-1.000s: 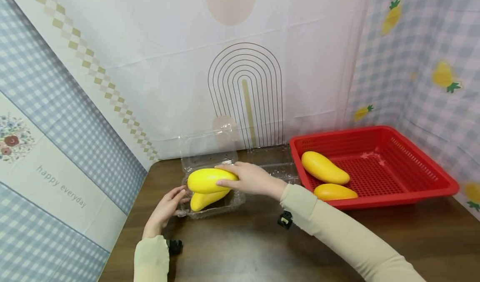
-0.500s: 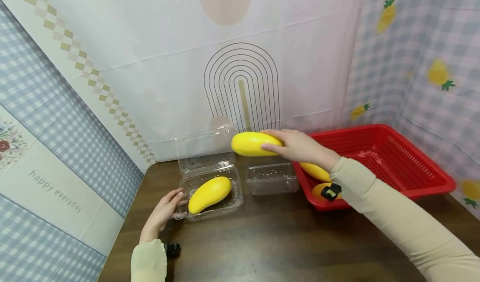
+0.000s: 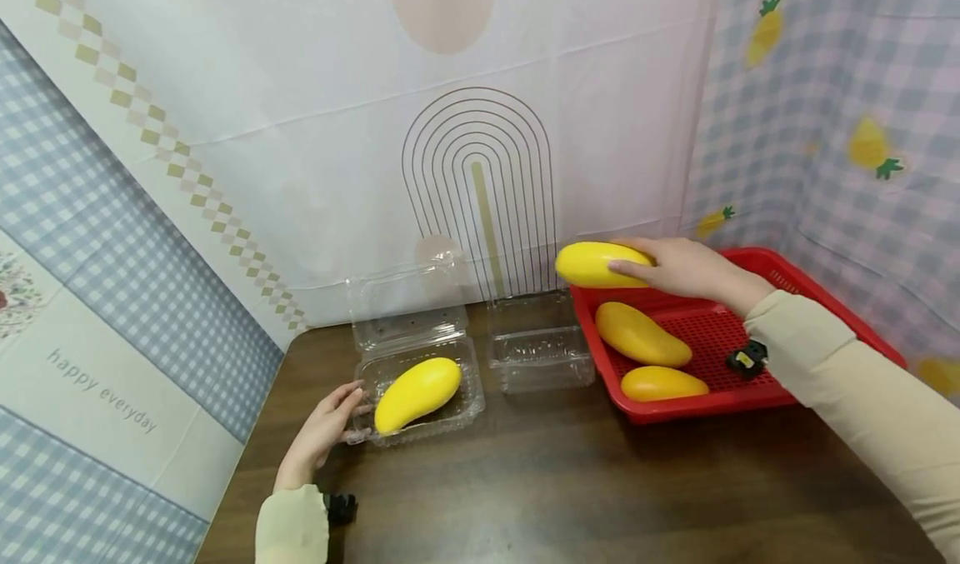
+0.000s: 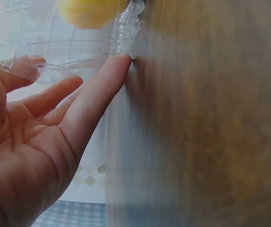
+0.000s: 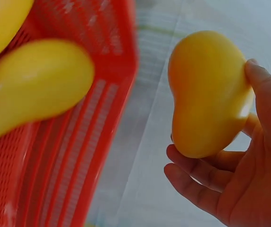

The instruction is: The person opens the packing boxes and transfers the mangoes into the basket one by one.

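My right hand (image 3: 678, 266) grips a yellow mango (image 3: 596, 265) in the air over the left back rim of the red basket (image 3: 817, 389). In the right wrist view, thumb and fingers close round one side of this mango (image 5: 206, 94). My left hand (image 3: 322, 431) rests its nearly straight fingers against the left side of an opened clear plastic clamshell box (image 3: 468, 418). One mango (image 3: 418, 393) lies slantwise inside that box. The left wrist view shows the thumb (image 4: 102, 94) at the box's lower corner. Two more mangoes, an upper one (image 3: 641, 335) and a lower one (image 3: 663, 384), lie in the basket.
A second opened clear plastic box (image 3: 542, 372) stands between the first box and the basket. Behind everything hangs a pale patterned cloth (image 3: 322, 189). The brown wooden table (image 3: 510, 489) stretches across the front.
My right hand has lifted the mango from above the left clamshell box and carried it right to the red basket. My left hand has stayed at the box's side.
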Motion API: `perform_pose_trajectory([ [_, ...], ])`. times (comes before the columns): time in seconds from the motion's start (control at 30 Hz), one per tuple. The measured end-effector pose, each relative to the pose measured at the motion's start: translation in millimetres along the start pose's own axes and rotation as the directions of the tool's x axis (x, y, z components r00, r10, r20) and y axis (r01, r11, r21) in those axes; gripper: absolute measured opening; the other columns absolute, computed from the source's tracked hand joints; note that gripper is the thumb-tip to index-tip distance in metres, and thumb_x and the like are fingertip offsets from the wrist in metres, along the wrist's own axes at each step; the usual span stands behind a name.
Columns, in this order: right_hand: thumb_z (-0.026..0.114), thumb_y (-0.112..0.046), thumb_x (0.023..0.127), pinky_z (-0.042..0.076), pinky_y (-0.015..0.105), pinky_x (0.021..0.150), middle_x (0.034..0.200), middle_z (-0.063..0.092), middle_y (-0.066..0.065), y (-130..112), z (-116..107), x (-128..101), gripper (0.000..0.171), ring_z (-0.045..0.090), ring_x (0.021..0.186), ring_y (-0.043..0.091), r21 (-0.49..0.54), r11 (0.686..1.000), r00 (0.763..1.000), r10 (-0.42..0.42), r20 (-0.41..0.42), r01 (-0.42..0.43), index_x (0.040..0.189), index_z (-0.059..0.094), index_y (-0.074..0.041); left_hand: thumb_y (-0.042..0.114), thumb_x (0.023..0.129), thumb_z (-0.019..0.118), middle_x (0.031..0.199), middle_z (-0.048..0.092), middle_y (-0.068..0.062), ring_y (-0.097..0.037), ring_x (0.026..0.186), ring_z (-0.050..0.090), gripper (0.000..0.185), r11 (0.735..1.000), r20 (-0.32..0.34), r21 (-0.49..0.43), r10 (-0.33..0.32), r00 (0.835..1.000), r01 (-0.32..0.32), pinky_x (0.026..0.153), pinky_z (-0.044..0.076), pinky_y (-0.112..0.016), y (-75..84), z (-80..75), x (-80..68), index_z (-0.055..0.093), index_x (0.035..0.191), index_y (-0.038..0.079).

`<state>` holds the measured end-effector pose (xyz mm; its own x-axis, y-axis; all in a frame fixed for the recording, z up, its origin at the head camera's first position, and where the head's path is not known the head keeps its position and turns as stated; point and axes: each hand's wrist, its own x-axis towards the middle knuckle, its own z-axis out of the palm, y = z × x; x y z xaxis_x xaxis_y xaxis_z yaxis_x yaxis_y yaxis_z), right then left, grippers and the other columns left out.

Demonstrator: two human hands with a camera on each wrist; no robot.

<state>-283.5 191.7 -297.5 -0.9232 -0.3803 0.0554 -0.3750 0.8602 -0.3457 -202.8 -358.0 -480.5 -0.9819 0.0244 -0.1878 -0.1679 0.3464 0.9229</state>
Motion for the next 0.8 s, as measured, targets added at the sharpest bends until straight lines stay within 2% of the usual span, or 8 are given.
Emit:
perform_pose_trajectory([
  [0.17, 0.041, -0.069, 0.098, 0.042, 0.071, 0.095, 0.143, 0.052, 0.027, 24, -5, -8, 0.081, 0.055, 0.121, 0.049, -0.035, 0.999, 0.999, 0.031, 0.042, -0.030, 0.155, 0.040, -0.011, 0.026, 0.111, 0.040, 0.153, 0.037, -0.029, -0.042, 0.135, 0.047, 0.051, 1.000, 0.000, -0.019, 0.000, 1.000, 0.000, 0.081, 0.060, -0.038, -0.7, -1.8, -2.7, 0.032, 0.155, 0.001],
  [0.4, 0.037, -0.071, 0.098, 0.039, 0.075, 0.093, 0.141, 0.049, 0.036, 59, -5, -16, 0.089, 0.048, 0.123, 0.058, -0.107, 0.988, 0.988, 0.121, 0.100, -0.110, 0.152, 0.040, -0.002, 0.025, 0.111, 0.040, 0.153, 0.038, -0.029, -0.042, 0.135, 0.047, 0.051, 1.000, 0.001, -0.020, 0.010, 1.000, -0.010, 0.081, 0.059, -0.038, -1.4, -1.5, -5.2, 0.031, 0.155, 0.000],
  [0.63, 0.042, -0.069, 0.098, 0.038, 0.073, 0.097, 0.139, 0.048, 0.038, 80, 2, -24, 0.090, 0.049, 0.122, 0.057, -0.167, 0.976, 0.971, 0.166, 0.174, -0.137, 0.147, 0.043, 0.008, 0.023, 0.111, 0.041, 0.154, 0.034, -0.032, -0.046, 0.135, 0.044, 0.052, 0.997, 0.016, -0.070, 0.016, 1.000, -0.015, 0.082, 0.060, -0.039, -1.0, -2.5, -6.8, 0.029, 0.155, -0.003],
  [0.8, 0.046, -0.066, 0.098, 0.037, 0.072, 0.098, 0.137, 0.050, 0.038, 92, 10, -26, 0.088, 0.049, 0.122, 0.057, -0.182, 0.973, 0.965, 0.175, 0.196, -0.140, 0.143, 0.047, 0.009, 0.024, 0.111, 0.041, 0.153, 0.034, -0.033, -0.046, 0.135, 0.043, 0.053, 0.996, 0.013, -0.088, 0.018, 1.000, -0.017, 0.083, 0.060, -0.040, -0.3, -4.6, -8.8, 0.028, 0.154, -0.004],
])
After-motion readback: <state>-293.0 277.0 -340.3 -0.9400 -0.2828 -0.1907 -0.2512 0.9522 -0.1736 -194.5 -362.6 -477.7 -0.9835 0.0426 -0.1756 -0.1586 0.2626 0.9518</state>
